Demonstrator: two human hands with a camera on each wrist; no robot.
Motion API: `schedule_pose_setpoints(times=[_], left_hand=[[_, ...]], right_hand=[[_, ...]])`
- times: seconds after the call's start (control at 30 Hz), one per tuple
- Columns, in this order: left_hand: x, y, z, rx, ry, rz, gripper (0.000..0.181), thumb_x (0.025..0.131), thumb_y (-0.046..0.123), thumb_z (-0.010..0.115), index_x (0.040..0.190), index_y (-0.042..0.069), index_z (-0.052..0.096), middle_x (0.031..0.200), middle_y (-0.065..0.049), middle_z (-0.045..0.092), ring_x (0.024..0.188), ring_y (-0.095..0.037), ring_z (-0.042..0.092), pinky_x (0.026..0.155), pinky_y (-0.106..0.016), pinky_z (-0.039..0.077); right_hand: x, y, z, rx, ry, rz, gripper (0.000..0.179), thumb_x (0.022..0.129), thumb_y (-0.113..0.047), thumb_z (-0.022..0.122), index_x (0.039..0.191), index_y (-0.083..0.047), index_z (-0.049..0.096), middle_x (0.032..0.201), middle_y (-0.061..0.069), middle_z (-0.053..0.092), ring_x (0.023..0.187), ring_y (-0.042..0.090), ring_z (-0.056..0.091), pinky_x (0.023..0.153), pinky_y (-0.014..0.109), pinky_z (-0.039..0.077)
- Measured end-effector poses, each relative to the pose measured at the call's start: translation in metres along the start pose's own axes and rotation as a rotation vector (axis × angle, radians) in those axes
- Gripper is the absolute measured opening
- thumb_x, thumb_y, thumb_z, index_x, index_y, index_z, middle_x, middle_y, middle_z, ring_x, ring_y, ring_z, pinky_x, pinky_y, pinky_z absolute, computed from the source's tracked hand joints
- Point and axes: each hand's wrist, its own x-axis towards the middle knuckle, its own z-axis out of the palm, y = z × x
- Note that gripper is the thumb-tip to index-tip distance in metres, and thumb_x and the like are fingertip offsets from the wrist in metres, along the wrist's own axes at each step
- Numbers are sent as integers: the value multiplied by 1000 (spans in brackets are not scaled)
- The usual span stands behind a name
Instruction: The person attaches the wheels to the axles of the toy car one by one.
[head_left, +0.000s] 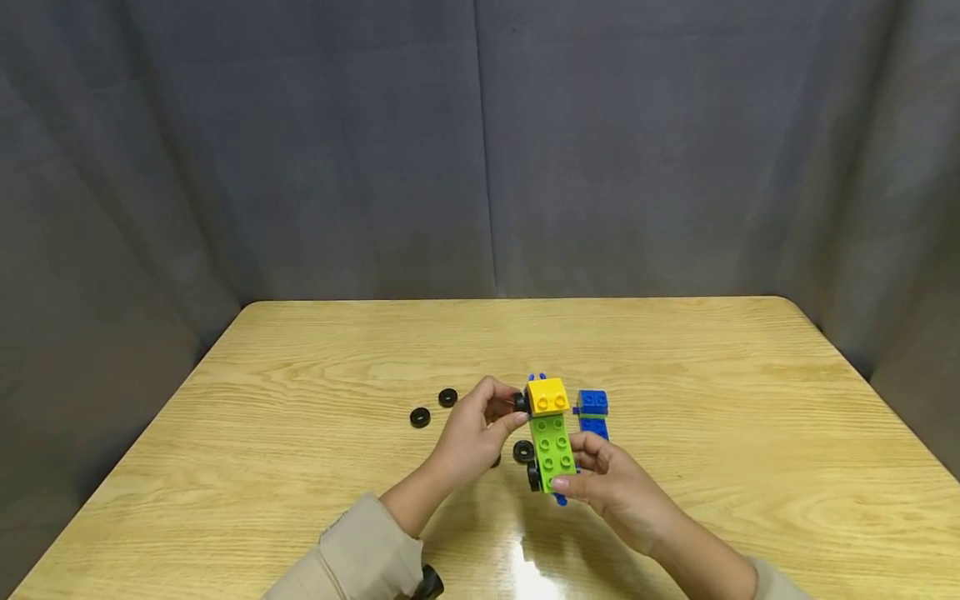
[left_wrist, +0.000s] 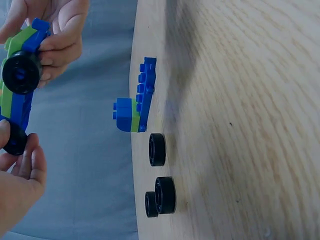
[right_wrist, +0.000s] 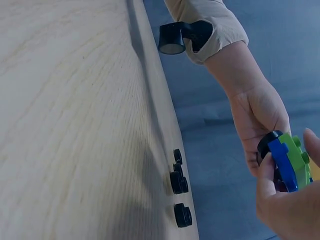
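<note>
A toy car of building blocks is held above the table, with a yellow block on its far end, a green top and a blue base. My right hand grips its near end, thumb on the green studs and fingers underneath. At the far left corner my left hand pinches a black wheel against the car's side. Whether that wheel is fully seated on its axle I cannot tell. Another black wheel is fitted on the same side, nearer the right hand.
Behind the right hand stands a second blue-and-green block piece. Loose black wheels lie on the wooden table: two to the left, one by the car, another partly hidden by the left hand. Grey curtains surround the table.
</note>
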Motion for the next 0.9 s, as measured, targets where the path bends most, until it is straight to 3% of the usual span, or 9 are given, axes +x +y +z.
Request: schedule_pose_setpoints(times=[0.23, 0.6, 0.77, 0.9], left_hand=[[0, 0, 2, -24, -1, -12, 20, 84, 8, 55, 102, 3, 48, 92, -5, 56, 83, -14, 53, 71, -24, 46], [-1, -1, 4, -111, -20, -23, 20, 84, 6, 56, 102, 1, 49, 92, -6, 57, 83, -15, 54, 70, -24, 46], [-2, 0, 1, -122, -22, -49, 22, 81, 8, 59, 101, 3, 50, 95, -5, 56, 83, -16, 54, 71, -26, 46], [-4, 0, -2, -132, -21, -66, 25, 80, 8, 61, 101, 4, 49, 96, -5, 54, 83, -16, 53, 70, -27, 46]], right_hand=[[1, 1, 1, 26, -17, -8, 43, 78, 2, 57, 111, 6, 30, 97, 9, 52, 87, 18, 55, 76, 28, 45], [-2, 3, 3, 85, 28, 16, 40, 80, 4, 52, 109, 6, 25, 100, 15, 46, 91, 26, 54, 83, 47, 40], [-3, 0, 2, 111, 7, 35, 40, 81, 1, 52, 110, 6, 24, 102, 15, 48, 96, 33, 53, 83, 49, 39], [-4, -2, 0, 132, 1, 41, 39, 83, -1, 49, 111, 6, 23, 102, 15, 46, 94, 31, 54, 84, 49, 38]])
